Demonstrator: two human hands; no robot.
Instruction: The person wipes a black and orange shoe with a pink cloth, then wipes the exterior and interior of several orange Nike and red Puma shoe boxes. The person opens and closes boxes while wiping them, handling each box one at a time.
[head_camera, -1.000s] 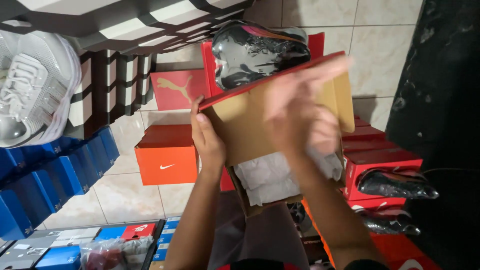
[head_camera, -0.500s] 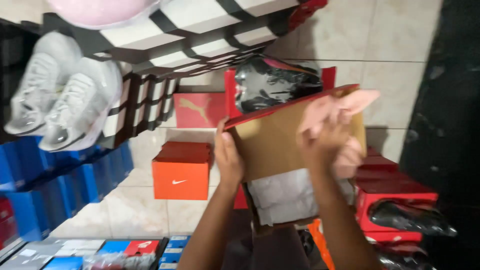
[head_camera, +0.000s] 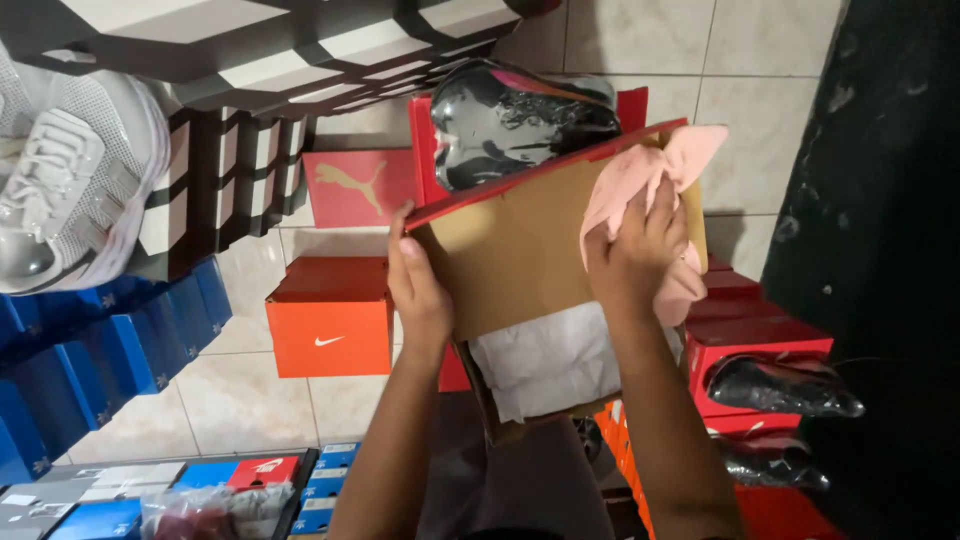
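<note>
Over a tiled floor crowded with shoe boxes, left hand (head_camera: 418, 290) grips the left edge of a raised box lid (head_camera: 520, 245), brown inside, red rim, fingers curled round it; right hand (head_camera: 628, 258) is closed on a pink cloth (head_camera: 655, 175), pressing it flat against the lid's inner face. Lid stands tilted above an open box with white tissue paper (head_camera: 545, 360); a shiny black shoe (head_camera: 510, 120) sits just behind the lid; an orange box (head_camera: 330, 322) lies on the floor left, blue boxes (head_camera: 90, 350) further left.
</note>
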